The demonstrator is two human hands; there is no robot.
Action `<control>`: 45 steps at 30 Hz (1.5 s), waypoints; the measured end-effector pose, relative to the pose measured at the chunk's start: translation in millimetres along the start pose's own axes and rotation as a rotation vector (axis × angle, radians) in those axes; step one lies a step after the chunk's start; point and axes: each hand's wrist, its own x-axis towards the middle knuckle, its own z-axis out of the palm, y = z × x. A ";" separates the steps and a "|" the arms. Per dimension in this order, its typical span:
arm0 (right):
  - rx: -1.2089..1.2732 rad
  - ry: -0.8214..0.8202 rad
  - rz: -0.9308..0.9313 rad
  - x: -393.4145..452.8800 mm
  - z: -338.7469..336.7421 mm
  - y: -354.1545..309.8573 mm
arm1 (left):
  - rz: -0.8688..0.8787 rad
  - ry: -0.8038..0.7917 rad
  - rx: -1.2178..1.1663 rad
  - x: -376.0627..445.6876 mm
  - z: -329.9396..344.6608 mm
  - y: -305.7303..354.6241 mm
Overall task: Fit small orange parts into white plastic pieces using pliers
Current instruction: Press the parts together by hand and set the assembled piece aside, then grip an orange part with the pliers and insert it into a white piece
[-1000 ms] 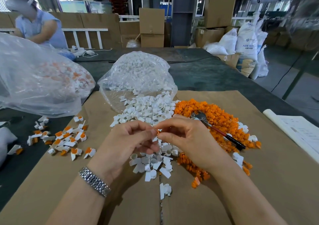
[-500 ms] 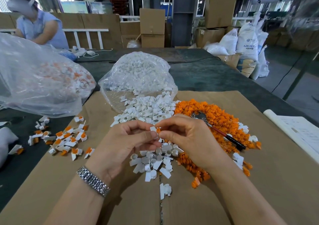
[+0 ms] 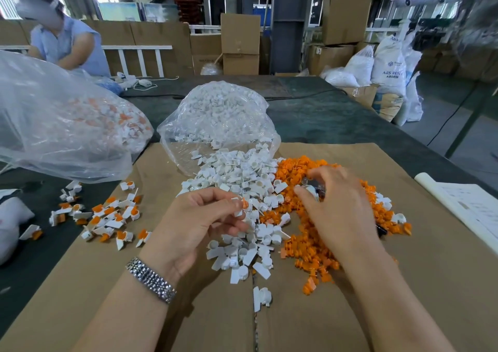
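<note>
A: Now, what could go wrong here?

B: The little orange plastic plug (image 3: 244, 204) only sits loosely in the small white plastic piece (image 3: 238, 208). A bump could knock it out (it looks barely pushed in).

A: And the grip?

B: The left hand (image 3: 200, 223) pinches that white piece with thumb and fingers, above the brown cardboard surface (image 3: 444, 270). The right hand (image 3: 336, 206) has relaxed fingers reaching down on the black-handled metal pliers (image 3: 314, 187) in the orange heap (image 3: 304, 168). It isn't gripping them yet.
</note>
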 end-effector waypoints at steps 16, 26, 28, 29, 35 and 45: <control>-0.035 -0.126 0.213 14.0 -26.6 11.1 | 0.029 0.078 -0.076 6.8 -3.6 -2.2; 0.797 -0.809 0.242 -9.9 -44.1 -38.7 | 0.107 0.113 -0.137 5.2 -5.9 0.1; 0.728 -0.857 0.219 -17.5 -41.5 -47.5 | 0.119 0.136 -0.173 4.0 -5.4 2.6; 0.684 -0.867 0.208 -20.5 -40.6 -51.2 | 0.123 0.141 -0.186 3.3 -5.1 4.3; 0.476 -0.875 0.105 -25.7 -30.9 -60.3 | 0.132 0.146 -0.166 1.2 -4.3 7.4; 0.360 -0.804 -0.007 -31.9 -21.8 -61.1 | 0.153 0.171 -0.019 3.2 -4.8 3.0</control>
